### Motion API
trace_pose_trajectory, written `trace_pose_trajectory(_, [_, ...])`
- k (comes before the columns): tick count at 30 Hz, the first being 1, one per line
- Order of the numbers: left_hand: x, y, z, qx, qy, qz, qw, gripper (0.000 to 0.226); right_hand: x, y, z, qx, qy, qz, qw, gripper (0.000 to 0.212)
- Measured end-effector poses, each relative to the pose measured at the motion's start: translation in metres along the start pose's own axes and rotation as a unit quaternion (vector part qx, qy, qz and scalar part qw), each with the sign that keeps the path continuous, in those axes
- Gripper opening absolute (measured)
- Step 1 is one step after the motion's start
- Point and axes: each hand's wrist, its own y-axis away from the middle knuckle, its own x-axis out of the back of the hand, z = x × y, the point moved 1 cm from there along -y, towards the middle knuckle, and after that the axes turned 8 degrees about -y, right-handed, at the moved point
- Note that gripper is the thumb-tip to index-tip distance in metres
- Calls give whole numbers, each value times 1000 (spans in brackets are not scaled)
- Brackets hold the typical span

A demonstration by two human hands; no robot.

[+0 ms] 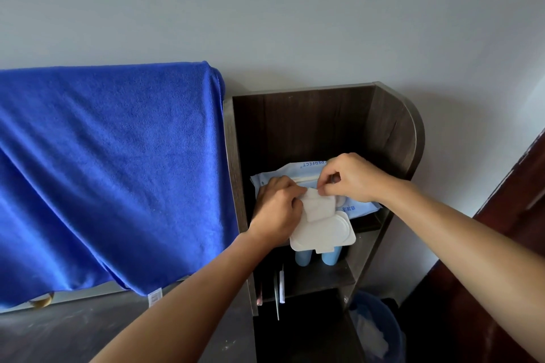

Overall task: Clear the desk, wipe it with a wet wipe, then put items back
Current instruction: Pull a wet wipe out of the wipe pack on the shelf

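Wipe pack [295,169]: light blue, laid flat on the upper board of the shelf unit [392,127], reaching from the left wall almost to the right edge.
Lid [324,233]: white, flipped open toward the upper board's front edge and hung out past it.
Wipe [320,206]: white, folded, partly drawn out of the pack's opening at mid-board, draped down onto the hinge end of the open lid.
Left hand [277,209]: laid over the pack's left part, close to the left wall; fingers curled, tips closed on the wipe's upper left corner.
Right hand [354,177]: held over the pack's right part; thumb and forefinger pinched narrowly on the wipe's top edge, other fingers curled in (tips hidden behind the knuckles).
Cups [331,256]: two, pale blue, seen on the lower board near its front edge, mostly covered by the lid.
Thin items [281,286]: stood upright at the lower board's left end, too small to be identified.
Towel [112,162]: deep blue, draped just left of the shelf unit, hem hung down to the desk's back edge.
Desk [59,333]: dark grey surface with pale scuffs, seen bottom left.
Bin [380,330]: blue, set below the shelf unit's right side, something white inside.
Door [516,244]: red-brown, seen at the right.
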Motion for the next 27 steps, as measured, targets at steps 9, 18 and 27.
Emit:
trace_pose_trajectory(9, [-2, 5, -1, -11, -42, -35, 998, 57, 5, 5, 13, 14, -12, 21, 1000, 6])
trace_pose_trajectory(18, [-6, 12, -2, -32, -94, -35, 994, 77, 24, 10, 0, 23, -277, 209, 938, 15])
trace_pose_trajectory(27, [1, 2, 8, 20, -75, -29, 997, 51, 18, 6, -14, -27, -405, 320, 856, 17])
